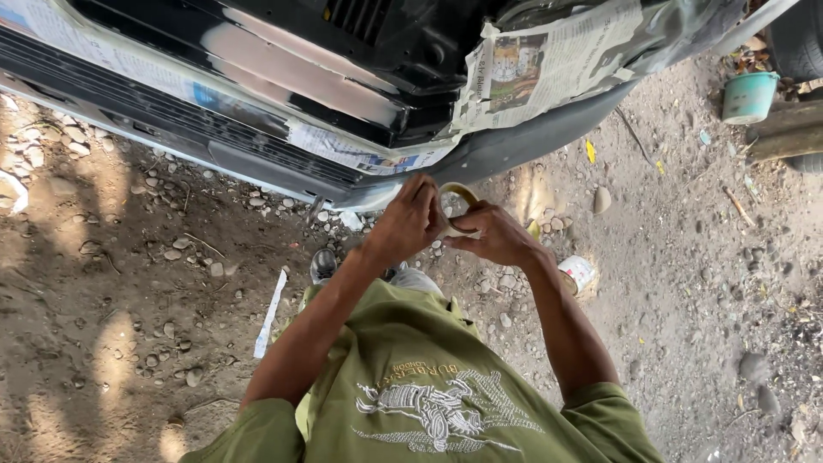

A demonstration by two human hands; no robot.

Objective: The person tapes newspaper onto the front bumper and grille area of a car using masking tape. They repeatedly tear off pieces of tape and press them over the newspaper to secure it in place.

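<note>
A roll of masking tape [460,195] is held up between both hands, just below the car's front bumper. My left hand [405,221] pinches at the roll's near edge with fingertips together. My right hand [493,233] grips the roll from the right side. Above the hands, sheets of newspaper [549,64] are taped over the black car body [369,51], and a strip of newspaper [360,154] runs along the bumper [514,146]. My olive green shirt fills the bottom of the view.
Bare dirt ground with scattered stones lies all around. A teal bucket [749,96] stands at the upper right by a tyre. A small tin can [577,273] sits on the ground right of my right arm. A paper strip [270,315] lies at the left.
</note>
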